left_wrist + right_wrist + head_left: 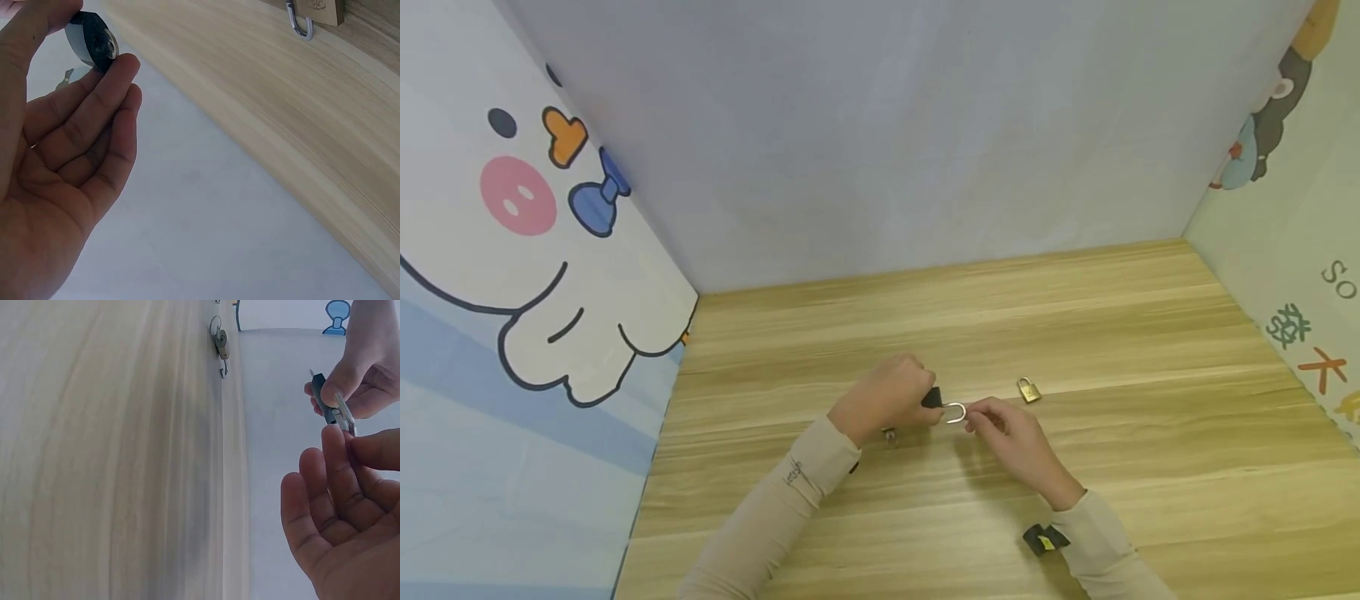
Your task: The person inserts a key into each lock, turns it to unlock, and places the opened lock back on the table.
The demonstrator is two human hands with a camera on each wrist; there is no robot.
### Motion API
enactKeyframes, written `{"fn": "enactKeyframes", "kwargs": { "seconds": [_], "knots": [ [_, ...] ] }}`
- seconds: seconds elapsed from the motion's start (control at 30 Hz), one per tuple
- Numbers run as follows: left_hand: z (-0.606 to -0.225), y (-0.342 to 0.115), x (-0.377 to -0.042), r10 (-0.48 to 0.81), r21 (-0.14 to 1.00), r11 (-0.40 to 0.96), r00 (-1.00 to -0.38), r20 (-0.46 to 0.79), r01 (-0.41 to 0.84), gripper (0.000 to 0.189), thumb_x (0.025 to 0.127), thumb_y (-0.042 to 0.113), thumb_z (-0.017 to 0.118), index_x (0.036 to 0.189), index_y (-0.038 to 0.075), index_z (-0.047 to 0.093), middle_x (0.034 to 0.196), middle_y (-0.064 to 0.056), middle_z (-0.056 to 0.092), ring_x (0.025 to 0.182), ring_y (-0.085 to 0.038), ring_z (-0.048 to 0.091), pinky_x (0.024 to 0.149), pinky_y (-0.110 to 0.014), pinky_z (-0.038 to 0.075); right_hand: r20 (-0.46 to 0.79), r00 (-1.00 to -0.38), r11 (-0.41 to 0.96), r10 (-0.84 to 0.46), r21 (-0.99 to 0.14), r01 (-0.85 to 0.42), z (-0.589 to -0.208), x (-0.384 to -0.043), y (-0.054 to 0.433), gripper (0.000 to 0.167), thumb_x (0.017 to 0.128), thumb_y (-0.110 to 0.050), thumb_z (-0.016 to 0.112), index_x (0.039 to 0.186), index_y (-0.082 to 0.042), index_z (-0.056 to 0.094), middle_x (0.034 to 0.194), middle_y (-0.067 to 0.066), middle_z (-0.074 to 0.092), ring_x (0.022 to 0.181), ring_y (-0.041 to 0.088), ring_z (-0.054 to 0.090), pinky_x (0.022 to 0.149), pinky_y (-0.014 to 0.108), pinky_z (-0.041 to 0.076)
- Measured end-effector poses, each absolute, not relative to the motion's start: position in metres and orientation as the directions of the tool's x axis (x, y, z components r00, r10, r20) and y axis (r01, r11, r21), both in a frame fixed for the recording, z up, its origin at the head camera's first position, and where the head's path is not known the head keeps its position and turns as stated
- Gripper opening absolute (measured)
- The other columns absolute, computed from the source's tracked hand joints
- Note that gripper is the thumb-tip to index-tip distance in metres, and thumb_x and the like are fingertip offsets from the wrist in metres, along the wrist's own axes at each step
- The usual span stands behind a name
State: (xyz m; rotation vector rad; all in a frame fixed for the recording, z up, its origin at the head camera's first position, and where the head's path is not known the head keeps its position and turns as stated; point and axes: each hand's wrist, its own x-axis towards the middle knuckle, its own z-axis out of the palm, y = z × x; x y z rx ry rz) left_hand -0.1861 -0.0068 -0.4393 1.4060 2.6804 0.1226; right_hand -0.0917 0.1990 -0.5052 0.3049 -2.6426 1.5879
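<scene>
My left hand [887,396] grips the black body of a padlock [932,397] between thumb and fingers, above the table. Its silver shackle [957,407] is open and points toward my right hand [1011,442]. In the right wrist view, the right thumb and fingertips pinch the curved end of the shackle [345,414]. A thin metal piece [312,373] sticks out at the far end of the black body; whether it is a key I cannot tell. The left wrist view shows the padlock's black body [87,39] beside the left fingertips.
A small brass padlock [1029,390] lies on the wood-grain table [820,325], right of the hands. Under the left wrist sits a small metal item [891,436], partly hidden. The right wrist view shows a ring with small metal pieces [222,347]. Printed panels stand on both sides.
</scene>
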Motion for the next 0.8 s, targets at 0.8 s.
{"fn": "enactKeyframes", "kwargs": {
  "seconds": [0.8],
  "knots": [
    [-0.477, 0.016, -0.17, 0.574, 0.032, 0.816, -0.815, 0.079, 0.577, 0.058, 0.085, 0.048, 0.068, 0.049, 0.02, 0.032, 0.044, 0.01, 0.018, 0.041, -0.004, 0.013, 0.036, -0.02, 0.014, 0.141, -0.979, 0.484, -0.147, -0.853, -0.196, -0.508, -0.09, 0.212, 0.015, 0.102, -0.008, 0.056, 0.109, -0.004, 0.069, 0.094, 0.008, 0.071, 0.086, 0.028, 0.068, 0.074, 0.033, 0.054]
  ]
}}
